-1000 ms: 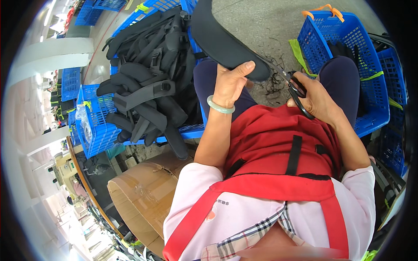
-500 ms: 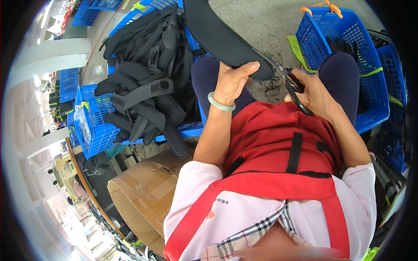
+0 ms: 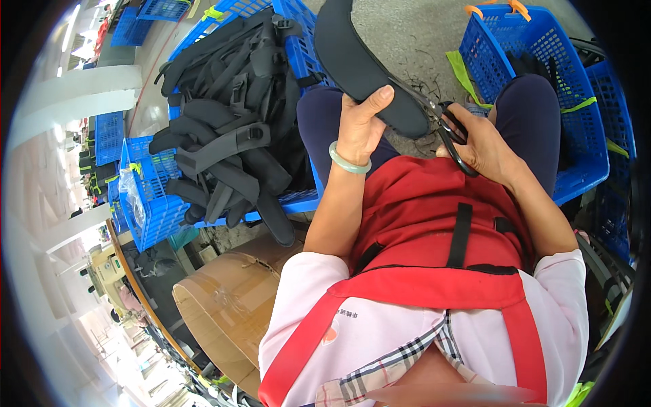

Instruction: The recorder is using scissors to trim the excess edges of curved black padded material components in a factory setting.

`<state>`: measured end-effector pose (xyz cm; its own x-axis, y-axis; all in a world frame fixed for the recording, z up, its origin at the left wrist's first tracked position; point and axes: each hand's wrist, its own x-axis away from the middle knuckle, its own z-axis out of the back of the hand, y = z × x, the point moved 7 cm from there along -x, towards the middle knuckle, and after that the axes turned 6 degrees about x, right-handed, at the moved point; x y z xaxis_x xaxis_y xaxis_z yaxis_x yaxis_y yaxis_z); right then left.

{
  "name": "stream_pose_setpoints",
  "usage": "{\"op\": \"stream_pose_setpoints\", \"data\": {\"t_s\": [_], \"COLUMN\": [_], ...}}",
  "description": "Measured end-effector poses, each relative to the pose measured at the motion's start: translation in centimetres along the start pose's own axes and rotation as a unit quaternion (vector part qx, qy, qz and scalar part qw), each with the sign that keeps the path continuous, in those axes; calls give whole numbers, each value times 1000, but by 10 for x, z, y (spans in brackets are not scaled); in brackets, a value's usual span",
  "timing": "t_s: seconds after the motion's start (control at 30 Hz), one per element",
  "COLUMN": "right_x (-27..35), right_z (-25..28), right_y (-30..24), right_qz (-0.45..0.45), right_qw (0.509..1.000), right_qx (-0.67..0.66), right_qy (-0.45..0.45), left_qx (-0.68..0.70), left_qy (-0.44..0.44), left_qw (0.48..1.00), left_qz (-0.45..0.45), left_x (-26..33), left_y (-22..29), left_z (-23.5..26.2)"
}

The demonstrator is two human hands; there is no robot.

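A curved, padded black shoulder strap [image 3: 359,61] rises from my lap toward the top edge. My left hand [image 3: 361,129] grips its lower part, thumb on the upper face and the other fingers mostly hidden beneath. Black-handled scissors [image 3: 458,154] sit in my right hand [image 3: 480,146], fingers wrapped through the handles. Their blades [image 3: 415,95] lie along the strap's right edge, close to its rounded lower end. Whether they are cutting anything there is too small to tell.
A blue crate [image 3: 308,51] heaped with black padded straps [image 3: 237,136] stands at my left. Another blue crate [image 3: 576,136] is by my right knee, holding dark pieces. Dark thread scraps [image 3: 420,85] litter the floor. A cardboard box [image 3: 230,298] lies at the lower left.
The strap's upper part has swung rightward and its lower end has shifted slightly. The scissors have moved a little left and up along its edge, still in my right hand.
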<state>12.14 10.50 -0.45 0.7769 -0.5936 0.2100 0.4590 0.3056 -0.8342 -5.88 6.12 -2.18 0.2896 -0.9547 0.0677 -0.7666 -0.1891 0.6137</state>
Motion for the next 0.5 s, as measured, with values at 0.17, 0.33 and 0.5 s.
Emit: {"op": "stream_pose_setpoints", "data": {"t_s": [0.17,0.33,0.5], "right_x": [-1,-3,-4], "right_z": [-1,2,-1], "right_y": [-8,-16,-11], "right_qz": [17,31,3], "right_qw": [999,999,999], "right_qx": [28,27,25], "right_qy": [-2,-7,-22], "left_qx": [-17,-10,-4], "left_qy": [1,1,-2], "left_qw": [1000,1000,1000], "left_qz": [-7,-3,0], "left_x": [1,1,0], "left_y": [-1,-1,-4], "left_z": [-5,-2,1]}}
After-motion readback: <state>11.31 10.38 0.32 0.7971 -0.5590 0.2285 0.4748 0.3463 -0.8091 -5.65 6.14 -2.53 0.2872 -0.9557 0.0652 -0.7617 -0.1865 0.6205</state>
